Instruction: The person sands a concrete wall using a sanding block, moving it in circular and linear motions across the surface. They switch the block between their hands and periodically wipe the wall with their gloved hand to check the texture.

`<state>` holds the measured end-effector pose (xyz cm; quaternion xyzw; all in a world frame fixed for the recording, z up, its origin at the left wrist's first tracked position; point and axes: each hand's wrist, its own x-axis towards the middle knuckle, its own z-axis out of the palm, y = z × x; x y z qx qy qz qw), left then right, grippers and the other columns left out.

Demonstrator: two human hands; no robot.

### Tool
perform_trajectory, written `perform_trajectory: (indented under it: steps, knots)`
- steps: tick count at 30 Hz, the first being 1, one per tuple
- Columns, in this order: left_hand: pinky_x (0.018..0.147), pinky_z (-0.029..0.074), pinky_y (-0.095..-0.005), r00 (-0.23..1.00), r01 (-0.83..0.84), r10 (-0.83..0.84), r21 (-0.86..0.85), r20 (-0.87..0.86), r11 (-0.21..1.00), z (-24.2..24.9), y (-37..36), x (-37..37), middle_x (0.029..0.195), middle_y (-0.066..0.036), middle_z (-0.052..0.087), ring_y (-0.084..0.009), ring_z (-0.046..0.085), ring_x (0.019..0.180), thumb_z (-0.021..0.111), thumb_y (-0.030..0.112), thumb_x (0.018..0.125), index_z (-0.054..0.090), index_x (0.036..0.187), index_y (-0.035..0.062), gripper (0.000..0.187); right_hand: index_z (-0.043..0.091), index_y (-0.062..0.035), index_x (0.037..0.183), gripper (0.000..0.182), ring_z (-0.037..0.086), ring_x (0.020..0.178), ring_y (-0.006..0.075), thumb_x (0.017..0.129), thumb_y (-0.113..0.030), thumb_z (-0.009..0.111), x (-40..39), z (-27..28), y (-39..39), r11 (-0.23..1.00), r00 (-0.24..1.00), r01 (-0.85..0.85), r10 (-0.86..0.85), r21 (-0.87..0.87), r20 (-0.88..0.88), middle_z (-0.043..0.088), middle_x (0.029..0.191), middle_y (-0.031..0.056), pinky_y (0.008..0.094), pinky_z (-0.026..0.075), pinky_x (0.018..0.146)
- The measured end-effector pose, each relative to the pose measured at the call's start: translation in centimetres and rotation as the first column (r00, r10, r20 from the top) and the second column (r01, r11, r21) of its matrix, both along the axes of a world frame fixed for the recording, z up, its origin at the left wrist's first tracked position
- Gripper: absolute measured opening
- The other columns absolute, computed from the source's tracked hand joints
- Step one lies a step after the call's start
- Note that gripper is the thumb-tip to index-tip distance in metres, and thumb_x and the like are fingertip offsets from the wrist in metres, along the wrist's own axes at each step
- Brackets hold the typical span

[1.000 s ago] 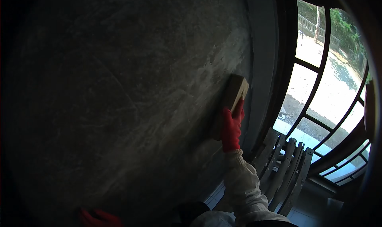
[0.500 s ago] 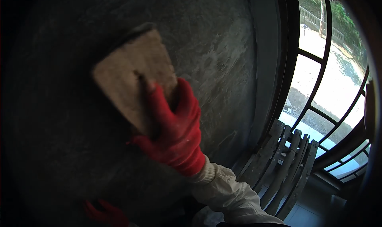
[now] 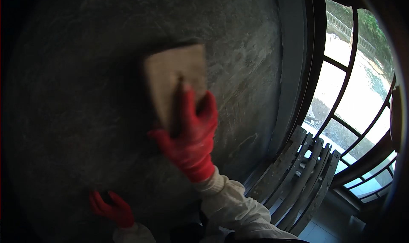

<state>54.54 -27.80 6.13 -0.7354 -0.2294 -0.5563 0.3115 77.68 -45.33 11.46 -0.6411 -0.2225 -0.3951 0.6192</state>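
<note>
My right hand (image 3: pixel 189 138), in a red glove, is closed on the handle of a wooden plastering float (image 3: pixel 177 66). The float's flat board lies against the dark grey plastered wall (image 3: pixel 238 55), its top edge blurred by motion. Most of the handle is hidden under my fingers. Lower left, my left hand (image 3: pixel 112 209), gloved in red too, rests at the wall with its fingers stretched out and nothing in them.
On the right, a barred window (image 3: pixel 341 81) looks out on bright ground and greenery. Below it stands a platform of rough wooden planks and poles (image 3: pixel 298 179), over a tiled floor (image 3: pixel 321 230).
The float in my right hand has moved right and slightly down and turned more upright. My left hand shows higher in view, and the window and planks have shifted slightly.
</note>
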Motion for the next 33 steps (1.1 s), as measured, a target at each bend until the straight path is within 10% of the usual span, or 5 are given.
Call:
perform_trajectory:
  steps: [3, 8, 11, 21, 33]
  knots:
    - [0.104, 0.035, -0.0458, 0.994, 0.105, -0.105, -0.010, 0.011, 0.994, 0.7, 0.1, -1.8, 0.138, -0.023, 0.043, -0.0372, 0.043, 0.124, 0.056, 0.016, 0.094, 0.046, 0.133, -0.0049, 0.045, 0.036, -0.0184, 0.147, 0.105, 0.041, 0.122, 0.0473, 0.057, -0.038, 0.086, -2.3, 1.2, 1.0, 0.974, 0.936, -0.179, 0.211, -0.137, 0.282, 0.032, 0.138, 0.0343, 0.0515, 0.037, 0.100]
    - [0.105, 0.033, -0.0470, 0.995, -0.034, 0.033, 0.005, 0.095, 0.999, 3.2, 2.6, -5.8, 0.140, -0.024, 0.040, -0.0380, 0.041, 0.125, 0.054, 0.018, 0.095, 0.044, 0.136, -0.0031, 0.047, 0.029, -0.0080, 0.149, 0.092, 0.041, 0.125, 0.0434, 0.073, -0.032, 0.075, 5.5, -15.8, -0.7, 0.970, 0.931, 0.104, -0.017, 0.221, -0.366, 0.036, 0.139, 0.0285, 0.0437, 0.036, 0.104]
    - [0.105, 0.031, -0.0480, 0.993, -0.061, 0.063, -0.023, 0.097, 0.998, 2.5, 3.4, -6.0, 0.140, -0.024, 0.040, -0.0385, 0.041, 0.126, 0.053, 0.020, 0.095, 0.044, 0.137, -0.0021, 0.048, 0.022, -0.0102, 0.152, 0.086, 0.038, 0.129, 0.0396, 0.084, -0.038, 0.067, 8.0, -25.1, -2.9, 0.735, 0.480, 0.190, 0.509, 0.651, -0.715, 0.032, 0.142, 0.0251, 0.0416, 0.033, 0.106]
    - [0.105, 0.031, -0.0480, 0.992, -0.105, 0.107, -0.034, 0.072, 0.994, 2.4, 3.2, -6.0, 0.139, -0.026, 0.041, -0.0401, 0.041, 0.126, 0.053, 0.021, 0.096, 0.044, 0.136, -0.0035, 0.048, 0.042, -0.0170, 0.144, 0.107, 0.046, 0.113, 0.0495, 0.050, -0.038, 0.088, -7.3, 0.3, 3.9, 0.984, 0.957, -0.143, 0.165, -0.109, 0.240, 0.035, 0.135, 0.0348, 0.0526, 0.041, 0.093]
    - [0.106, 0.028, -0.0490, 0.992, -0.058, 0.062, -0.042, 0.105, 0.997, 0.4, 5.1, -7.2, 0.142, -0.025, 0.039, -0.0397, 0.036, 0.129, 0.055, 0.018, 0.089, 0.044, 0.136, -0.0034, 0.053, 0.026, -0.0119, 0.152, 0.082, 0.037, 0.132, 0.0372, 0.086, -0.035, 0.067, 6.8, -12.2, -1.3, 0.926, 0.821, 0.092, 0.137, 0.366, -0.554, 0.031, 0.146, 0.0225, 0.0401, 0.034, 0.106]
